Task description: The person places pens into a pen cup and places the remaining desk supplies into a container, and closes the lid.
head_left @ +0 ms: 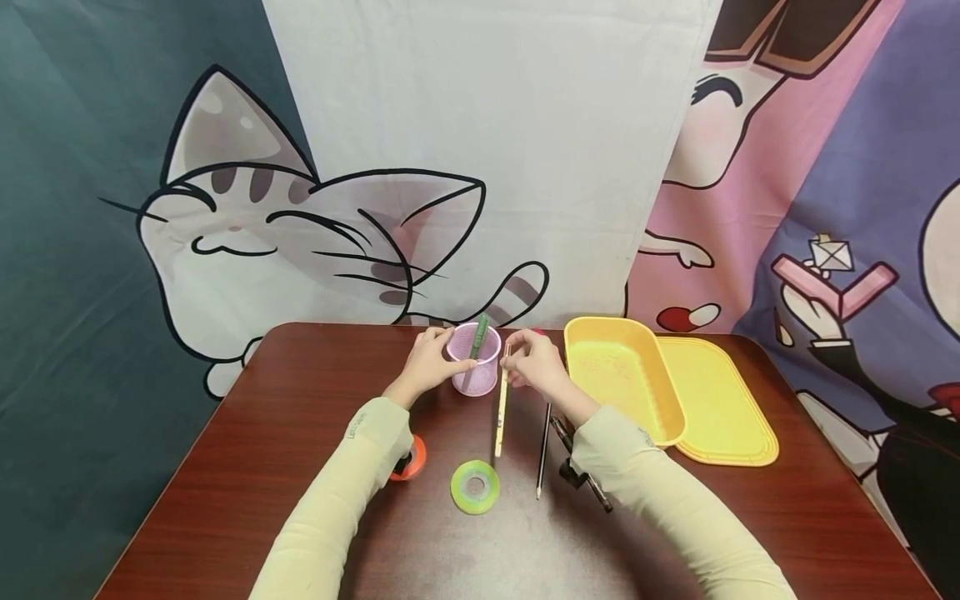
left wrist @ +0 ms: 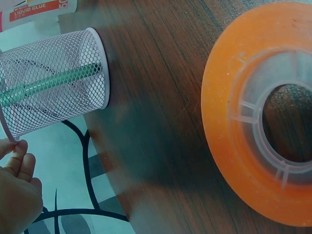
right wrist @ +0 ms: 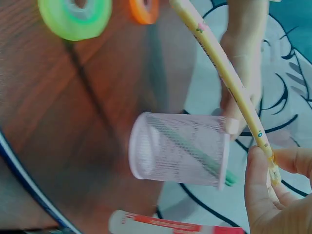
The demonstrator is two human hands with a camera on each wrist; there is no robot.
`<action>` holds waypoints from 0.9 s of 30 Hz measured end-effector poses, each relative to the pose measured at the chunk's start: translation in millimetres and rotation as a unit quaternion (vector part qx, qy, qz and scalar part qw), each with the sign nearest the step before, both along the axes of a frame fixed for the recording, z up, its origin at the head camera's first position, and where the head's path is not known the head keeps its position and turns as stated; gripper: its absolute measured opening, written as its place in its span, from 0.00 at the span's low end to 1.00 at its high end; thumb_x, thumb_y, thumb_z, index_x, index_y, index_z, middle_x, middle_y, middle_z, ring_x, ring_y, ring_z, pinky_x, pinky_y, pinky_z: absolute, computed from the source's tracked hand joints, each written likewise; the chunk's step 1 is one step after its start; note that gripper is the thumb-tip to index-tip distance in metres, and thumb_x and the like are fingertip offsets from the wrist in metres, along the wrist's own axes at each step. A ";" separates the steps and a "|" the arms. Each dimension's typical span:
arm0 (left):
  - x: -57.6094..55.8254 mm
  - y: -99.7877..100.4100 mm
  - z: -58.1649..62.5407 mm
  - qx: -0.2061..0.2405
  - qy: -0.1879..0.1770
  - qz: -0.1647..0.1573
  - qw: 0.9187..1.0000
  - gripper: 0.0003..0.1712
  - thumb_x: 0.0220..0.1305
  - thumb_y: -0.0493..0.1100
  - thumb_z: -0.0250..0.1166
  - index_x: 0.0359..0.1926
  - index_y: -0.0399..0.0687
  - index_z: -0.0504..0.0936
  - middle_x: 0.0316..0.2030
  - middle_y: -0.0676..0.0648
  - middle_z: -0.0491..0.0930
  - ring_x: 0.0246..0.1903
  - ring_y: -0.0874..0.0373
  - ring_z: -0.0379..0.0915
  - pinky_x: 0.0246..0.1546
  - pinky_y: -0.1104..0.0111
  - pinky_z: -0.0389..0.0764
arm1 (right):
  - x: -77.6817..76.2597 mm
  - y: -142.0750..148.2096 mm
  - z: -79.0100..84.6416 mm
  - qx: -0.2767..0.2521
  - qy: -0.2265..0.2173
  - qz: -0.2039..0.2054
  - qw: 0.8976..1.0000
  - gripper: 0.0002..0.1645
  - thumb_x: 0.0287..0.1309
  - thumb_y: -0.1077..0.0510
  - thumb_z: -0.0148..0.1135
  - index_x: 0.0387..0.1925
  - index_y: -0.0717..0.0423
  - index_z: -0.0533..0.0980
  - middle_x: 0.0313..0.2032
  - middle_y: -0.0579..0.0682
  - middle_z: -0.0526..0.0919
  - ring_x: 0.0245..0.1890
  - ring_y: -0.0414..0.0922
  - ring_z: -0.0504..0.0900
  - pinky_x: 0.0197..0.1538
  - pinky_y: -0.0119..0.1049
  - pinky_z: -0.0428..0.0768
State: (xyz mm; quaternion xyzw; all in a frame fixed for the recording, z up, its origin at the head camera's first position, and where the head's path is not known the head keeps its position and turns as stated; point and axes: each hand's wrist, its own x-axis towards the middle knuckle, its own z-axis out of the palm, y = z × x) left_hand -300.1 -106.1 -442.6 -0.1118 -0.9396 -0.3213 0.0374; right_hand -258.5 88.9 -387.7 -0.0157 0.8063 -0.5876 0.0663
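1. Closest to the right wrist camera is the patterned yellow pen [right wrist: 234, 87]: your right hand [head_left: 540, 367] pinches it near one end, between thumb and fingers.
2. Its long axis runs slantwise from that pinch, the free end pointing down and back towards you; it is tilted, not upright, and held above the table.
3. Just left of the right-hand grip is the lilac mesh cup [head_left: 480, 383], mouth up. Your left hand [head_left: 427, 367] grips its rim, thumb on the near side.
4. You seem to be at the step of bringing the pen to the cup; it is outside, beside the wall. The next move probably calls for raising the pen, swinging its free end left over the mouth and lowering it while your left hand steadies the rim.
5. Inside the cup leans a green pen [head_left: 480, 333], its top above the rim, so leave it room.
6. Just beyond your right hand is a glue tube [right wrist: 156, 222]. Nearer you than the grips are a green tape roll [head_left: 475, 503], an orange tape roll [head_left: 418, 463], a black pencil [head_left: 543, 454] and a black pen [head_left: 597, 490].
7. Right of the right-hand grip are the yellow box [head_left: 615, 367] and yellow lid [head_left: 731, 408].
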 end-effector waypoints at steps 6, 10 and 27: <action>0.1 -0.2 0.2 0.001 0.000 -0.001 1.000 0.51 0.41 0.62 0.67 0.62 0.40 0.61 0.55 0.41 0.65 0.56 0.49 0.57 0.55 0.57 0.64 | -4.8 5.7 25.5 -0.054 0.034 -0.006 0.998 0.18 0.48 0.71 0.56 0.43 0.68 0.66 0.19 0.50 0.76 0.13 0.39 0.75 0.22 0.36 0.78; 0.1 -0.8 0.1 -0.003 -0.001 -0.003 1.000 0.51 0.41 0.62 0.67 0.63 0.40 0.61 0.55 0.41 0.64 0.56 0.48 0.57 0.55 0.57 0.64 | -10.5 10.9 38.3 -0.085 0.056 -0.027 0.994 0.18 0.49 0.71 0.55 0.44 0.68 0.65 0.19 0.48 0.76 0.14 0.39 0.76 0.24 0.38 0.79; 2.3 0.1 1.6 -0.001 0.000 0.000 1.000 0.50 0.42 0.61 0.67 0.62 0.41 0.62 0.55 0.42 0.64 0.56 0.48 0.57 0.55 0.57 0.64 | -34.6 20.9 44.2 -0.146 0.123 -0.141 0.971 0.18 0.50 0.70 0.56 0.44 0.65 0.64 0.16 0.42 0.75 0.15 0.36 0.78 0.28 0.40 0.80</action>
